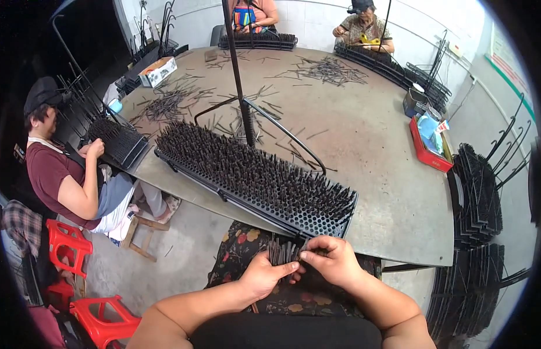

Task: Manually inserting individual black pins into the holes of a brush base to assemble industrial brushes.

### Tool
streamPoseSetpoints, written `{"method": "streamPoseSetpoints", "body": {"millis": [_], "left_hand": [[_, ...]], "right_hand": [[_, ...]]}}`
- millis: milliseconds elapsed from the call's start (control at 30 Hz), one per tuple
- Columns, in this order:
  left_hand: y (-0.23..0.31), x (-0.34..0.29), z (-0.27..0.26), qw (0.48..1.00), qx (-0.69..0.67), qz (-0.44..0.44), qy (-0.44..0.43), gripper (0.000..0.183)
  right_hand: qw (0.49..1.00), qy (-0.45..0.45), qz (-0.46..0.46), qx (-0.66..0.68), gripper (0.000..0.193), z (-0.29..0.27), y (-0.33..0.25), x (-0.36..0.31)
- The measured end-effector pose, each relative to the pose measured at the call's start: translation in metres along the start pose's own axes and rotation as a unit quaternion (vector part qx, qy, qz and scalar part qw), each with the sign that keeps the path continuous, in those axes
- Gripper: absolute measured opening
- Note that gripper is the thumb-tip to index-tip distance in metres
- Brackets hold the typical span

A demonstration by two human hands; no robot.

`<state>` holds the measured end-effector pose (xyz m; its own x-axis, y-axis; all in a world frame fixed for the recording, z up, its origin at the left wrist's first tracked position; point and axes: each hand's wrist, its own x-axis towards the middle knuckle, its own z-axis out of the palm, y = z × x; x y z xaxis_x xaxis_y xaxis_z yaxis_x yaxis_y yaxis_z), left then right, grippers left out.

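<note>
My left hand [262, 273] is closed round a bundle of short dark sticks [280, 251], their upper ends standing out above the thumb. Close beside it, my right hand [333, 259] has thumb and forefinger pinched at the bundle's edge; what lies between those fingertips is too small to make out. Just beyond both hands, a long black perforated rack [324, 224] rests at the table's near edge. Dark sticks [241, 168] stand upright in most of its holes, while holes at the near right end show bare. A metal frame rod [288, 136] rises behind the rack.
Loose sticks lie in piles on the round table [392, 215]. At right stand a red tray [429, 152] and stacked black racks [479, 192]. A co-worker [64, 157] sits at left with another rack; two people sit across. Red stools [105, 320] stand lower left.
</note>
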<state>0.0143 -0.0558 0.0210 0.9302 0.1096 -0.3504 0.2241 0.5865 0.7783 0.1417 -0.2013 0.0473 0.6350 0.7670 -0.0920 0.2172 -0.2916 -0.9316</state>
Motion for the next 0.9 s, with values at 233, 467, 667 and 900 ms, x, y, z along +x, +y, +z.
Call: {"method": "streamPoseSetpoints", "body": {"millis": [233,467,667,900], "left_hand": [[0.013,-0.002,-0.008,0.992,0.103,-0.073,-0.012,0.016],[0.007,-0.001,-0.024,0.976,0.203,-0.061,-0.056,0.013],[0.022,0.010,-0.006,0.981,0.191,-0.035,0.002,0.025],[0.010,0.023,0.002,0.996,0.080,-0.012,0.036,0.019]], "right_hand": [[0.978,0.199,-0.053,0.018,0.040,-0.042,-0.006,0.011],[0.875,0.331,-0.328,-0.132,0.033,-0.052,0.020,0.045],[0.861,0.314,-0.356,-0.182,0.030,-0.038,0.025,0.049],[0.813,0.274,-0.368,-0.358,0.020,-0.036,0.013,0.040]]}}
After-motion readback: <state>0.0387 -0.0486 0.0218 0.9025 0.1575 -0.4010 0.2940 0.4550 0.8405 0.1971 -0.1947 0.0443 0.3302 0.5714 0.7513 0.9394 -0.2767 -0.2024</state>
